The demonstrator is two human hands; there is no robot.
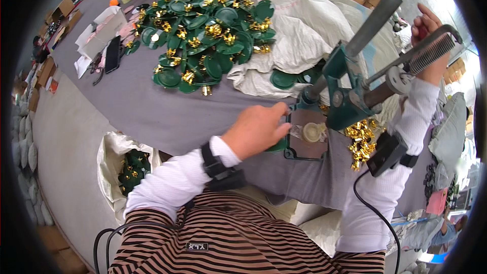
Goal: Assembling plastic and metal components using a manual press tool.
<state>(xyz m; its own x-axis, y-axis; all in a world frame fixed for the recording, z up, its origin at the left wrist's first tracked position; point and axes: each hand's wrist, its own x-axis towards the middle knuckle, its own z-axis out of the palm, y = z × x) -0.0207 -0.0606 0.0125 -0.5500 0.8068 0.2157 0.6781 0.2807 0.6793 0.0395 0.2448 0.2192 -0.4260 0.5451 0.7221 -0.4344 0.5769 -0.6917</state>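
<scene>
While the right hand (425,23), its grip unclear, half-curls by the lever (406,57) at two o'clock, presumably for pulling, the half-open, seemingly empty left hand (257,128) flanks the press base (309,151).

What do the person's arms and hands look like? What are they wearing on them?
Both the left hand and right hand look bare, with no gloves. White sleeves cover the forearms, below pinkish-brown shirt sleeves with black stripes. There's a black strap at the left wrist, a black box strapped on the right forearm, and black cables.
</scene>
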